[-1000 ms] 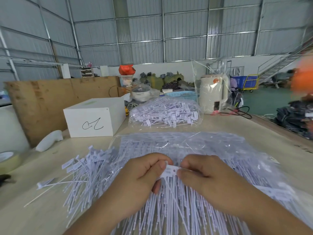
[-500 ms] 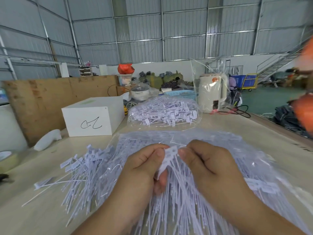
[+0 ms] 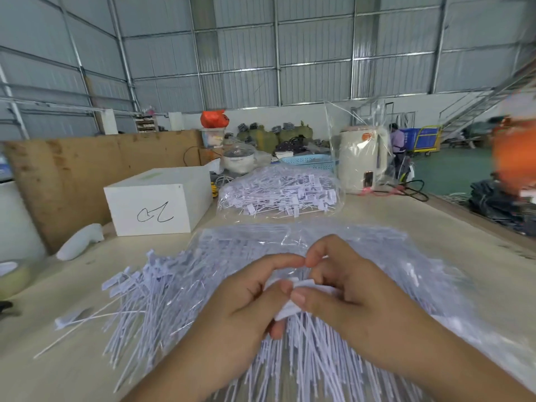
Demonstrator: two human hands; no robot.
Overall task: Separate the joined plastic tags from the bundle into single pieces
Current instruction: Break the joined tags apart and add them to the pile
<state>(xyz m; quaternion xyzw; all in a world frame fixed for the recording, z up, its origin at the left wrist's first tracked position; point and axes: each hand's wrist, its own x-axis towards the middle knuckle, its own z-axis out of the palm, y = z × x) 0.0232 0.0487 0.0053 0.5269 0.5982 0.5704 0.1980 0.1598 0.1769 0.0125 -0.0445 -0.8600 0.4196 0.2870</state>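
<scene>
White tags (image 3: 150, 303) lie on a pale beige table (image 3: 435, 227). Behind them sits a white box (image 3: 159, 201) with a black scribble; further behind it, an orange-red bag (image 3: 214, 118).

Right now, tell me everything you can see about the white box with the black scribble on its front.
The white rectangular box with a black scribble on its front looks like painted board or foam, matte and closed, with a faint green mark on top. It sits upright on the pale wooden table, left of centre, in front of a brown plywood sheet. A white plastic bottle lying on its side is near its left corner; contact is unclear. Neither hand touches it.
</scene>
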